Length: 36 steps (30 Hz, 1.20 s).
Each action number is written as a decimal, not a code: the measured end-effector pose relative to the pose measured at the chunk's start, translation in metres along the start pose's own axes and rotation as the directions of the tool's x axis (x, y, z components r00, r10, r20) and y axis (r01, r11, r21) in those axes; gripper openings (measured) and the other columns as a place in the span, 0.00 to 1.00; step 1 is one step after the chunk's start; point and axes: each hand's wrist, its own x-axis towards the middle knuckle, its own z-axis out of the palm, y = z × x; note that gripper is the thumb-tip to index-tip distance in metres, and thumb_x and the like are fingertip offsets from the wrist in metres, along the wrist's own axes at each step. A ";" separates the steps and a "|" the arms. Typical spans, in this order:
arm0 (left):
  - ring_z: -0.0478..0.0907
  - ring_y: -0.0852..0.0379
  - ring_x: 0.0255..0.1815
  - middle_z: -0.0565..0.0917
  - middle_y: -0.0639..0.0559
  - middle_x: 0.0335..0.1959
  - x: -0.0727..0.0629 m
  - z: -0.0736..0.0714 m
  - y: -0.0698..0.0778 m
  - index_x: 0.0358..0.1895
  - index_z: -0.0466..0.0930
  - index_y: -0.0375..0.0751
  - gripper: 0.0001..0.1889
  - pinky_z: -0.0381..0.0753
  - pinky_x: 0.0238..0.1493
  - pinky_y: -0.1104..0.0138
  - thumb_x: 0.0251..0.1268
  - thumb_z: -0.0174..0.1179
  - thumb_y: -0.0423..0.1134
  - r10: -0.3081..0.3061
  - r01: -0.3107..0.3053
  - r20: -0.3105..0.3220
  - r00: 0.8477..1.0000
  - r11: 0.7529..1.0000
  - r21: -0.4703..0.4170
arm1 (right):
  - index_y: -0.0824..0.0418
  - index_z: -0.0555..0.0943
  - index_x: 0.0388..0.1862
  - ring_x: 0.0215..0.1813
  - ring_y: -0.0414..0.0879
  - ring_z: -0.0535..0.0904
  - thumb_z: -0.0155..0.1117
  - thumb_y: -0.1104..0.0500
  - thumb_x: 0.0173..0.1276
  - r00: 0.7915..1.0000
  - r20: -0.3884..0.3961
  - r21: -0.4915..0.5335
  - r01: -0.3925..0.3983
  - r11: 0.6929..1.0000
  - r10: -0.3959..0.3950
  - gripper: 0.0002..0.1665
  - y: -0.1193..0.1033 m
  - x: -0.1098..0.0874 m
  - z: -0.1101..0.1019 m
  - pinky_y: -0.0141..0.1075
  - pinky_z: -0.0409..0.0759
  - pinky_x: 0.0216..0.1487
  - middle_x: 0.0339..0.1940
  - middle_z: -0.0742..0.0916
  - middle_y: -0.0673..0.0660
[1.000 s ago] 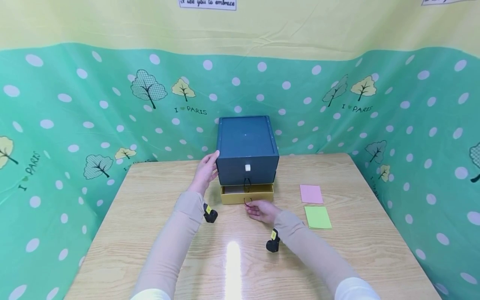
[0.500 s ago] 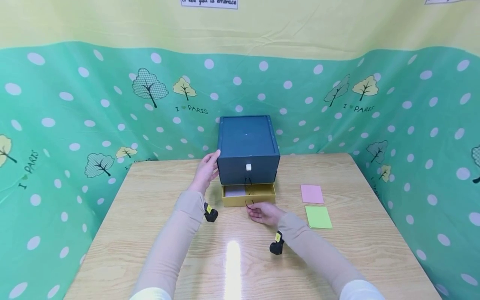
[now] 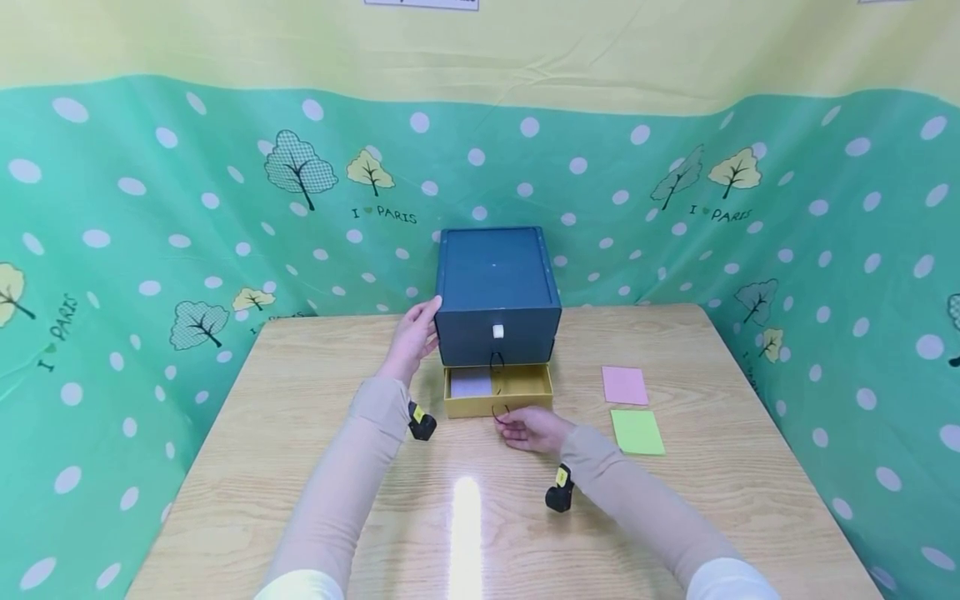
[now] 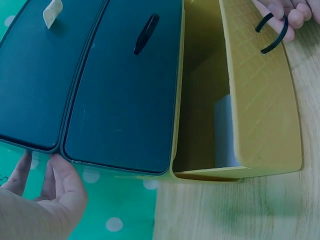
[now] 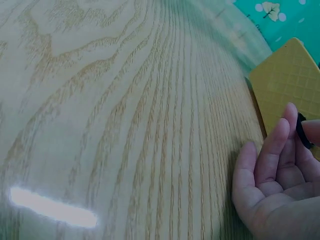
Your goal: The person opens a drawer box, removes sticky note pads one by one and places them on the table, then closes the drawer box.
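A dark blue drawer cabinet [image 3: 495, 271] stands at the back of the table, with a yellow drawer [image 3: 528, 406] pulled out at its bottom. My left hand [image 3: 412, 340] rests against the cabinet's left side, fingertips touching it in the left wrist view. My right hand [image 3: 534, 429] pinches the drawer's black loop handle [image 4: 282, 37] between thumb and fingers; the right wrist view shows the handle [image 5: 302, 131] partly covered by them. Inside the drawer, on its left, lies a pale lilac pad of paper [image 3: 470, 382].
To the right lie a pink paper square [image 3: 624, 386] and a green paper square [image 3: 637, 432] on the wooden table [image 3: 300, 467]. The upper blue drawers carry a white tab [image 3: 498, 332] and a black loop [image 4: 146, 34]. A patterned green curtain [image 3: 375, 275] stands behind.
My right hand has drawn the yellow drawer further out, toward me, baring more of its inside and the lilac pad. My left hand has stayed on the cabinet's side.
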 end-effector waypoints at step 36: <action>0.67 0.46 0.65 0.68 0.46 0.66 -0.001 -0.001 0.000 0.66 0.66 0.44 0.30 0.68 0.64 0.57 0.67 0.54 0.55 0.005 -0.005 0.016 1.000 1.000 0.001 | 0.70 0.78 0.48 0.32 0.40 0.77 0.55 0.63 0.69 0.999 0.030 -0.157 -0.030 0.987 0.035 0.13 0.019 -0.017 0.006 0.32 0.78 0.44 0.28 0.83 0.51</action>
